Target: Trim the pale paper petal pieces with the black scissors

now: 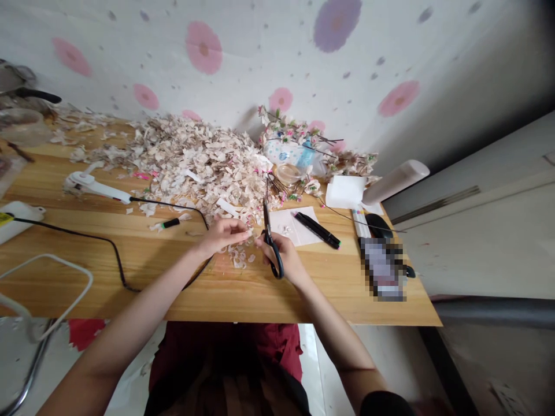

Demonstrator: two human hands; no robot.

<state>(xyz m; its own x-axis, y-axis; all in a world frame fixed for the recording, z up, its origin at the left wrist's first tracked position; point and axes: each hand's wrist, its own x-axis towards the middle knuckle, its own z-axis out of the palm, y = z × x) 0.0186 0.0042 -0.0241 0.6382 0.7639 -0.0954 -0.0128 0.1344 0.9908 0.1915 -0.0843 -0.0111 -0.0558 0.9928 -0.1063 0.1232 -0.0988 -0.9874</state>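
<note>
Near the middle of the wooden table, my left hand (223, 236) is closed in a pinch, its fingertips on a small pale petal-like piece (250, 231). My right hand (284, 257) is closed around a pair of scissors (276, 257) with dark handles, the blades pointing away from me toward the wall. The fingertips of both hands are close together. Small pale scraps (239, 256) lie on the table just below them. Beyond my hands rises a large heap of whitish dried petals (199, 156). Whatever else my right fingertips may hold is too small to make out.
A black marker (318, 230) lies on white paper (284, 222). Artificial blossom branches (290, 132) stand at the back. A white glue gun (97, 186) with a black cord rests left. A phone (384, 268) and a black mouse (378, 225) sit right, near a white roll (396, 180).
</note>
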